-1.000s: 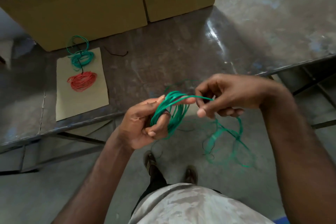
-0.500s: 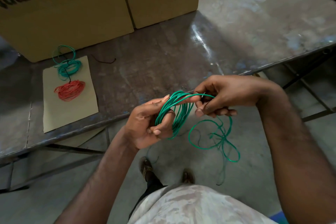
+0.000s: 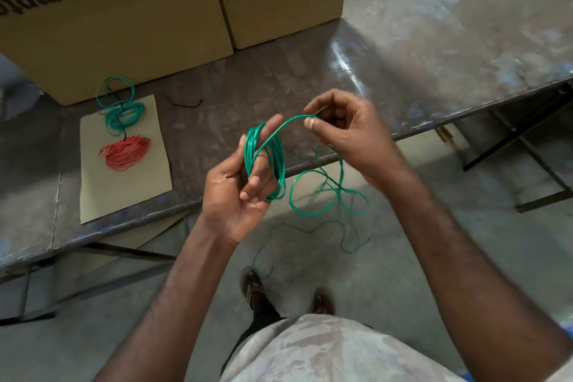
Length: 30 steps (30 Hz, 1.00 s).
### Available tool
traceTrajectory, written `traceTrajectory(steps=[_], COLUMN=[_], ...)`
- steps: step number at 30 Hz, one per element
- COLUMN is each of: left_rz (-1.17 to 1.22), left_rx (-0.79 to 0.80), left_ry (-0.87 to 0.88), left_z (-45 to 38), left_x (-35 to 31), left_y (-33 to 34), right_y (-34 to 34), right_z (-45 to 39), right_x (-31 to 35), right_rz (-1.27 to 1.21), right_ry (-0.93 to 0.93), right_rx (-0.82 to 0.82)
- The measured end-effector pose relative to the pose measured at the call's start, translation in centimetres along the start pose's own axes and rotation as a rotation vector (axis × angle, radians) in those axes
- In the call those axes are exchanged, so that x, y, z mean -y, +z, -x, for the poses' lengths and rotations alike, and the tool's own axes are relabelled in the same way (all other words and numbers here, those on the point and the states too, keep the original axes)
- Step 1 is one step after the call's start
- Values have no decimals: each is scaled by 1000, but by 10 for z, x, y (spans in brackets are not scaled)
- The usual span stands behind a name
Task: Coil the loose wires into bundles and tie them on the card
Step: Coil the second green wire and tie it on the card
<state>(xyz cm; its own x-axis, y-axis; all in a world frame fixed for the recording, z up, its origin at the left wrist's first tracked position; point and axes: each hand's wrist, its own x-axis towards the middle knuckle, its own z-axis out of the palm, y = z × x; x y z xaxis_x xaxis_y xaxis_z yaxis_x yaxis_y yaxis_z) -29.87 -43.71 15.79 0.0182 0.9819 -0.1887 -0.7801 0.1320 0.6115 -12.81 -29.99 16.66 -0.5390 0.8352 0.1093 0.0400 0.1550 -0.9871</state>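
A green wire [image 3: 269, 161] is held between both hands just in front of the near edge of the grey metal tabletop [image 3: 418, 49]. Several turns of it are looped around the fingers of the left hand [image 3: 238, 192], whose fingers and thumb are closed on the coil. One strand arches from the coil up to the right hand [image 3: 347, 130], where it is pinched between thumb and forefinger, the other fingers being curled in. The two hands are kept a little apart, joined only by that strand. Below the right hand the rest of the wire hangs in loose loops, and its tail is seen trailing down toward the concrete floor [image 3: 449, 257], near the person's shoes [image 3: 252, 284]. On the left part of the tabletop a pale card [image 3: 148, 183] is laid flat; on it a coiled red bundle [image 3: 125, 153] rests, and just beyond it a coiled green bundle [image 3: 124, 115], with some green loops spilling off the far edge of the card. A dark thread appears to link the two bundles. Behind the card, cardboard boxes [image 3: 155, 25] with printed lettering are stood on the tabletop.
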Motion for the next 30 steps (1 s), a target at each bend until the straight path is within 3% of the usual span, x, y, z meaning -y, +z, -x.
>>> traceTrajectory(steps=[3,7,12,16,19,22,26,30], left_rz=[-92,-456,-334,-246,-196,-245,-661,-1480], left_rx=[-86,-129,34,27,77,76,-131,-264], left_ry=[2,-139,-155,-3,123,304,497,466], left_z=[-6,-6,6,5,3,-8,-31,-40], left_x=[-5,-8,-13,-11,-22,-43,-51,-32], left_y=[-5,-8,-5,5,16,26,13,-29], right_y=[19,17,21,36,49,63,77,75], right_z=[-4,-11,-14,-12,-4,18,36,35], right_x=[-21,-31,-47,-61,-71,-86,-76,-62], right_rz=[123,190,257,267,481,467,363,265], right_ry=[-77,-63,7,45,152,273,326,350], right_rx=[-161,-229,34,189,473,683,820,837])
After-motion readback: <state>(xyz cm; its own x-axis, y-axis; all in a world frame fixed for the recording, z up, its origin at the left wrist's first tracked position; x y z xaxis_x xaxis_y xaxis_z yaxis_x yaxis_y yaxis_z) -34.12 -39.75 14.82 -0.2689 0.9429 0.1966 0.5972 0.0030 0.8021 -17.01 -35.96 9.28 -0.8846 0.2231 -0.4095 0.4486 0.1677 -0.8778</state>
